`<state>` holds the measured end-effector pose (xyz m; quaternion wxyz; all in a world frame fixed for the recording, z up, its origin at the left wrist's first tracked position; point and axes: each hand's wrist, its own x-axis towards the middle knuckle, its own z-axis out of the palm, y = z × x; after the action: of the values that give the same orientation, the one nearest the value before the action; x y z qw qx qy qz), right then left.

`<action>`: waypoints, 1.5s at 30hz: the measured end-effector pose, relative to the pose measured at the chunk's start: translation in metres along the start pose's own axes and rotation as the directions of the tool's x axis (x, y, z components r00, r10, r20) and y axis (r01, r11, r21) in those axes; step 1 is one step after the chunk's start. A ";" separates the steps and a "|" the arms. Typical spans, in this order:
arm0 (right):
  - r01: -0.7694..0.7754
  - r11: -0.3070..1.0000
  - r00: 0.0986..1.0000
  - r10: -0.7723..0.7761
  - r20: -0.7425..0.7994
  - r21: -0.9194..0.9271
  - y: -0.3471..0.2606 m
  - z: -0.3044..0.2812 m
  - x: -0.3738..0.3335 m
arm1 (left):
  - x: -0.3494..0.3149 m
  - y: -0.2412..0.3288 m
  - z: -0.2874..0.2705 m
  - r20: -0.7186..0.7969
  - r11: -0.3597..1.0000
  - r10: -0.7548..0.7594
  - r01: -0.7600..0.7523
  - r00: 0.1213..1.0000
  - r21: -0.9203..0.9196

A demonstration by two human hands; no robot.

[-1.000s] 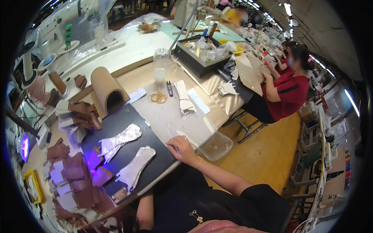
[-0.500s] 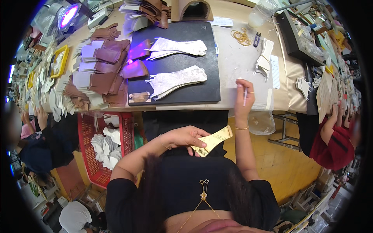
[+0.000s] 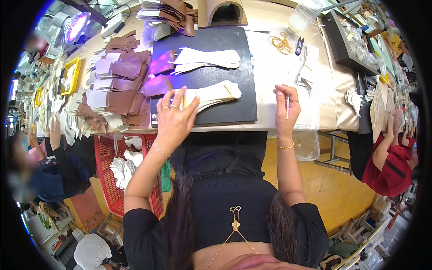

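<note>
On the near half of the black board, the lower stack of pale, glove-like pieces is now reached by the left hand, which half a second ago was held in front of the board, clear of it, with a gold-coloured piece in its grip. A yellowish piece is now seen on top of that stack, so the held piece seems to have been laid there. The fingers are spread over the stack's left end; whether anything is pinched beneath them cannot be told. To the right of the board, a thin white stick is clasped in the fingers of the right hand. On the board's far half an upper stack is laid out, and its left side is crowded by two brown pads. Piled brown and white pieces are packed against the board's left edge; rubber bands and dark snips are set beyond its right edge.
</note>
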<state>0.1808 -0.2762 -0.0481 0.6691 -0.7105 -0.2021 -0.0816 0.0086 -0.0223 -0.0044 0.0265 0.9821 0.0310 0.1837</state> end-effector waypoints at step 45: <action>0.272 0.944 0.851 -0.146 0.505 -0.187 -0.029 0.048 0.012 | 0.046 0.017 0.033 0.082 0.925 0.154 -0.114 0.985 -0.363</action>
<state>0.1726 -0.2261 -0.0213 0.4886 -0.7606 -0.4275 0.0009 0.0645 -0.0372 -0.0172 0.1933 0.9693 -0.0717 0.1337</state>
